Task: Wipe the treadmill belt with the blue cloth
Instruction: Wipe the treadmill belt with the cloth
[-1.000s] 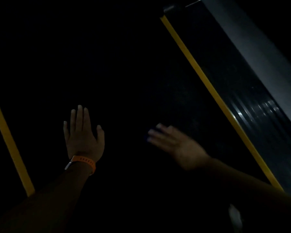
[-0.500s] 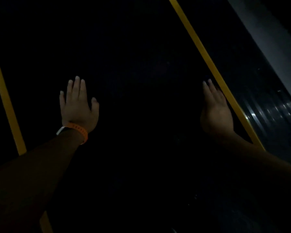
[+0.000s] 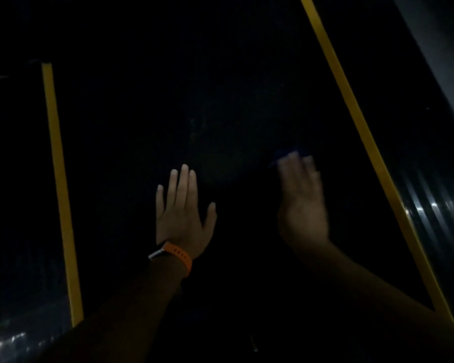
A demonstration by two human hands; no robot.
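- The treadmill belt (image 3: 220,100) is lying black and dimly lit, filling most of the view and running away from the person.
- The right side rail (image 3: 435,210), ribbed and catching small highlights, is bordering the belt; a grey surface (image 3: 435,35) is showing beyond it at the upper right.
- The left side rail (image 3: 24,231) is sitting in deep shadow along the opposite edge.
- A right yellow stripe (image 3: 351,100) and a left yellow stripe (image 3: 58,179) are separating the belt from the rails.
- The right hand (image 3: 302,205) is appearing blurred, fingers extended and lying flat near the right yellow stripe, not clenched.
- The left hand (image 3: 181,218) is resting palm-down on the belt centre, fingers straight, grasping nothing.
- An orange watch strap (image 3: 180,255) is encircling the left wrist.
- The blue cloth (image 3: 286,156) is showing only as a faint blue edge at the right fingertips, on the belt.
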